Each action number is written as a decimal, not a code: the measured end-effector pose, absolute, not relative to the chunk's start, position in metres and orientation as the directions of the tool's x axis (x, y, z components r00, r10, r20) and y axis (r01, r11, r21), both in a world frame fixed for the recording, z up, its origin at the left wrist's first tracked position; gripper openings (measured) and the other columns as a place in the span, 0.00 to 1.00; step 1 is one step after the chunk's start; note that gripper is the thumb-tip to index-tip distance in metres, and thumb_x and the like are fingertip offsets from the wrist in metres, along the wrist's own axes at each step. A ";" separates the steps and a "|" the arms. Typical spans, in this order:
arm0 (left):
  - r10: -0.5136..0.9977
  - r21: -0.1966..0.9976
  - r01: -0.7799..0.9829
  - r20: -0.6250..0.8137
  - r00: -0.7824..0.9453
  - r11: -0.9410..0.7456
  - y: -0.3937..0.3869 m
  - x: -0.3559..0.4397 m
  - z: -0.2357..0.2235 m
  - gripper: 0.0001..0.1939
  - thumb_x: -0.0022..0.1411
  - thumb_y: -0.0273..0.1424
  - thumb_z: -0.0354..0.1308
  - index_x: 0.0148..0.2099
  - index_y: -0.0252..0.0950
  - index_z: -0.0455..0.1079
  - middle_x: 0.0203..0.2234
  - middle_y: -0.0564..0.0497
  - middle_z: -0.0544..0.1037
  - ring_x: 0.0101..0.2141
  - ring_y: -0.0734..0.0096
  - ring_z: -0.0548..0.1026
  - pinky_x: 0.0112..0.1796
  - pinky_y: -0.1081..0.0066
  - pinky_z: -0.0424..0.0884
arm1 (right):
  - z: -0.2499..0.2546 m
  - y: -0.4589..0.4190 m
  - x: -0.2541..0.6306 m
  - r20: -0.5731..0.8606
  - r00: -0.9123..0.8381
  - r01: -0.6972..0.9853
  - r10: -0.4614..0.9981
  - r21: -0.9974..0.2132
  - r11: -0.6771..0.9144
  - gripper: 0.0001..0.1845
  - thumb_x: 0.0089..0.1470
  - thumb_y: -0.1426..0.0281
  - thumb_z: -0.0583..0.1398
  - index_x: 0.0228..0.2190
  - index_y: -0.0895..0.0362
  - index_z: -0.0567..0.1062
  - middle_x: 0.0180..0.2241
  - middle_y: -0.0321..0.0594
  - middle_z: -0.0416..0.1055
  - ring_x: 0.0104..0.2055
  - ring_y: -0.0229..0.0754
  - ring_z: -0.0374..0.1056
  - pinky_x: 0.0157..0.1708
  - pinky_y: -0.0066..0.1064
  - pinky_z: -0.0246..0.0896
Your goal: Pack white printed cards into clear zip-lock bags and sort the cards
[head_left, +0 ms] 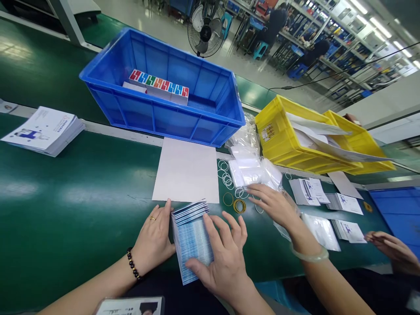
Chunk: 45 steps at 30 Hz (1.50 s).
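A thick stack of thin folded leaflets (193,240), blue and white along the edges facing me, is held at the front of the green table. My left hand (154,234), wearing a ring and a dark bead bracelet, presses against the stack's left side. Across its right side lies my right hand (223,253), thumb and index finger gripping it while the other fingers stand loosely apart. The leaflets at the far end lean over. Just beyond the stack is a blank pale sheet (187,170).
A blue crate (164,109) holds small coloured-top boxes. White rings (225,177), yellow rubber bands (239,205) and plastic bags (249,168) lie right of the sheet. A co-worker's hand (275,205) reaches over them. Yellow bins (278,140) stand behind; a booklet pile (46,129) lies left.
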<state>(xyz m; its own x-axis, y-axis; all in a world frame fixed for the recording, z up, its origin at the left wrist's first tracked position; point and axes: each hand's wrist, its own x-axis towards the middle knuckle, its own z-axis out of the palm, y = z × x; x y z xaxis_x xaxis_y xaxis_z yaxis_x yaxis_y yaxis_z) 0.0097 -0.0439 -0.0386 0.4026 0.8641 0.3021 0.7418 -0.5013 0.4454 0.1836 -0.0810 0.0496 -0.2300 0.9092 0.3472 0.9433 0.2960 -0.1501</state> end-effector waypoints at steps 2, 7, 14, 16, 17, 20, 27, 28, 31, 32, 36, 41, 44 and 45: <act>0.870 0.463 0.738 0.299 0.392 -0.492 -0.044 0.010 -0.038 0.47 0.54 0.35 0.55 0.65 0.24 0.31 0.44 0.35 0.73 0.45 0.49 0.72 0.49 0.49 0.66 | 0.049 -0.080 0.184 0.342 -0.239 0.945 0.909 -0.135 0.299 0.40 0.50 0.43 0.50 0.52 0.61 0.66 0.41 0.48 0.67 0.50 0.58 0.57 0.55 0.58 0.38; 0.881 0.505 0.722 0.275 0.385 -0.473 -0.043 0.010 -0.037 0.46 0.54 0.34 0.55 0.65 0.25 0.30 0.43 0.37 0.74 0.45 0.51 0.72 0.50 0.50 0.65 | 0.049 -0.080 0.184 0.338 -0.241 0.947 0.909 -0.121 0.297 0.38 0.49 0.43 0.50 0.49 0.60 0.69 0.41 0.48 0.67 0.50 0.58 0.57 0.54 0.58 0.39; 0.885 0.501 0.730 0.259 0.386 -0.465 -0.044 0.010 -0.038 0.47 0.55 0.36 0.55 0.66 0.25 0.30 0.44 0.37 0.74 0.46 0.51 0.72 0.50 0.50 0.65 | 0.051 -0.078 0.184 0.336 -0.269 0.943 0.903 -0.100 0.318 0.36 0.50 0.44 0.49 0.46 0.60 0.69 0.50 0.51 0.66 0.57 0.62 0.51 0.55 0.57 0.39; 0.886 0.502 0.730 0.264 0.382 -0.464 -0.044 0.011 -0.038 0.46 0.56 0.36 0.54 0.66 0.26 0.30 0.44 0.37 0.74 0.46 0.52 0.72 0.50 0.51 0.64 | 0.051 -0.077 0.185 0.321 -0.286 0.939 0.903 -0.091 0.330 0.36 0.50 0.44 0.49 0.46 0.60 0.69 0.50 0.51 0.66 0.57 0.62 0.51 0.55 0.57 0.39; 0.884 0.498 0.731 0.271 0.380 -0.467 -0.044 0.011 -0.038 0.45 0.56 0.37 0.53 0.66 0.26 0.30 0.44 0.37 0.73 0.46 0.51 0.72 0.50 0.51 0.64 | 0.051 -0.077 0.185 0.316 -0.292 0.938 0.903 -0.091 0.335 0.36 0.50 0.44 0.49 0.46 0.60 0.69 0.50 0.50 0.67 0.57 0.62 0.51 0.55 0.57 0.38; 0.883 0.492 0.734 0.283 0.374 -0.468 -0.044 0.011 -0.038 0.45 0.56 0.37 0.53 0.66 0.26 0.31 0.44 0.36 0.73 0.46 0.51 0.72 0.50 0.51 0.65 | 0.050 -0.076 0.186 0.322 -0.292 0.936 0.901 -0.096 0.337 0.37 0.49 0.43 0.50 0.46 0.60 0.69 0.47 0.50 0.68 0.56 0.61 0.52 0.56 0.57 0.37; 0.884 0.496 0.732 0.275 0.379 -0.468 -0.045 0.011 -0.038 0.47 0.54 0.35 0.55 0.65 0.24 0.30 0.44 0.36 0.73 0.46 0.51 0.71 0.51 0.51 0.64 | 0.051 -0.072 0.184 0.329 -0.277 0.936 0.903 -0.119 0.331 0.40 0.48 0.42 0.49 0.50 0.60 0.67 0.43 0.48 0.67 0.52 0.58 0.56 0.56 0.55 0.36; 0.883 0.492 0.733 0.278 0.379 -0.470 -0.045 0.011 -0.038 0.47 0.54 0.35 0.55 0.65 0.24 0.30 0.44 0.36 0.73 0.46 0.51 0.71 0.51 0.51 0.64 | 0.050 -0.071 0.183 0.328 -0.273 0.937 0.904 -0.120 0.327 0.42 0.48 0.41 0.49 0.52 0.60 0.66 0.42 0.48 0.67 0.52 0.57 0.56 0.56 0.55 0.36; 0.879 0.483 0.735 0.283 0.383 -0.476 -0.045 0.011 -0.038 0.47 0.53 0.34 0.55 0.65 0.24 0.30 0.44 0.36 0.73 0.46 0.50 0.71 0.50 0.50 0.64 | 0.050 -0.068 0.182 0.322 -0.261 0.939 0.910 -0.134 0.317 0.42 0.48 0.40 0.48 0.53 0.58 0.65 0.41 0.46 0.65 0.50 0.56 0.57 0.56 0.55 0.37; 0.879 0.482 0.735 0.281 0.386 -0.477 -0.045 0.011 -0.038 0.47 0.53 0.34 0.55 0.65 0.23 0.30 0.43 0.36 0.73 0.46 0.50 0.71 0.50 0.50 0.65 | 0.049 -0.068 0.181 0.320 -0.260 0.938 0.911 -0.139 0.316 0.42 0.48 0.40 0.48 0.53 0.58 0.65 0.41 0.46 0.65 0.49 0.55 0.57 0.55 0.56 0.37; 0.881 0.483 0.737 0.270 0.388 -0.472 -0.045 0.011 -0.037 0.47 0.54 0.35 0.54 0.65 0.23 0.30 0.43 0.35 0.73 0.45 0.51 0.71 0.50 0.50 0.64 | 0.049 -0.068 0.181 0.322 -0.266 0.934 0.909 -0.146 0.326 0.41 0.48 0.41 0.49 0.52 0.58 0.66 0.41 0.47 0.64 0.49 0.56 0.57 0.55 0.57 0.37; 0.882 0.487 0.736 0.269 0.387 -0.471 -0.044 0.011 -0.036 0.47 0.54 0.35 0.54 0.66 0.23 0.29 0.43 0.35 0.73 0.45 0.51 0.72 0.50 0.50 0.64 | 0.050 -0.071 0.182 0.337 -0.262 0.927 0.904 -0.173 0.333 0.39 0.48 0.42 0.50 0.49 0.59 0.68 0.41 0.47 0.65 0.49 0.56 0.58 0.56 0.56 0.36; 0.882 0.493 0.731 0.263 0.392 -0.472 -0.044 0.011 -0.036 0.47 0.55 0.35 0.54 0.65 0.23 0.29 0.43 0.35 0.73 0.45 0.51 0.72 0.50 0.50 0.64 | 0.049 -0.071 0.183 0.336 -0.265 0.927 0.904 -0.168 0.334 0.37 0.48 0.42 0.51 0.47 0.58 0.69 0.44 0.49 0.65 0.52 0.58 0.56 0.56 0.55 0.36; 0.882 0.495 0.730 0.261 0.393 -0.471 -0.044 0.011 -0.037 0.47 0.55 0.35 0.54 0.66 0.23 0.29 0.43 0.36 0.73 0.45 0.52 0.72 0.51 0.51 0.64 | 0.049 -0.070 0.183 0.329 -0.274 0.927 0.904 -0.159 0.339 0.37 0.48 0.43 0.51 0.47 0.58 0.68 0.47 0.50 0.65 0.53 0.59 0.55 0.56 0.55 0.36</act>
<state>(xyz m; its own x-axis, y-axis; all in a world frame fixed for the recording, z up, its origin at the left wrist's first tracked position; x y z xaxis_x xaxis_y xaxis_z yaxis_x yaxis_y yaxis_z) 0.0111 -0.0439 -0.0366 0.3927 0.8820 0.2607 0.7301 -0.4713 0.4949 0.1833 -0.0701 0.0485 -0.2739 0.9037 0.3291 0.9272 0.3391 -0.1593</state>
